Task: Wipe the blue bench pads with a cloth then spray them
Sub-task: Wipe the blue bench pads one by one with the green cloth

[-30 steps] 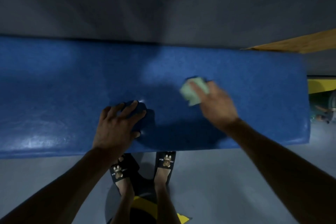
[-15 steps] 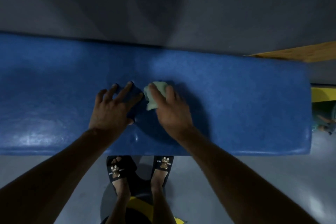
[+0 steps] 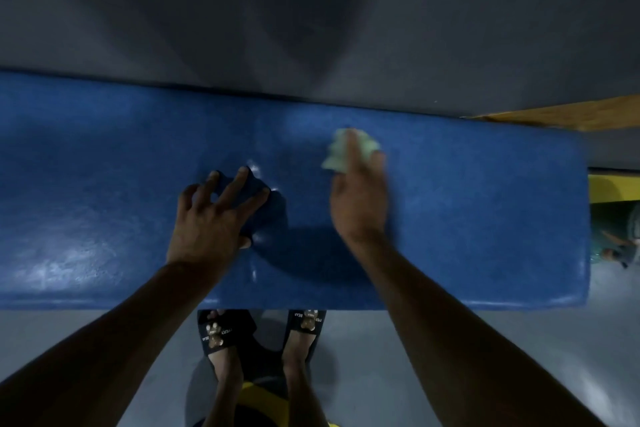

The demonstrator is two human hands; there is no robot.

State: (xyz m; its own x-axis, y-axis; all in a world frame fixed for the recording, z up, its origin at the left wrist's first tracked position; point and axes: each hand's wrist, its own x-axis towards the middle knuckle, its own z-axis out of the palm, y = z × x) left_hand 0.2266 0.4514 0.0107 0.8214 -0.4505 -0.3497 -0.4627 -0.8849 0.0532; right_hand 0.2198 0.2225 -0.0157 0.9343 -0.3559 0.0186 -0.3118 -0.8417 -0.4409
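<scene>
Blue pad (image 3: 467,218) runs left-right; right hand (image 3: 360,198) presses the pale cloth (image 3: 341,152), grip blurred, unwiped stretch rightward. Left hand (image 3: 211,218) splayed flat, bracing.

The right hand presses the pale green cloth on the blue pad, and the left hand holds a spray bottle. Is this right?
Not quite. In the head view the left hand holds no bottle; its spread fingers press on the blue pad. The right hand does press the pale green cloth.

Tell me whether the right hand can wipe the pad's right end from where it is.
Probably yes: the right hand presses the cloth on the blue pad, and nothing lies between it and that end.
</scene>
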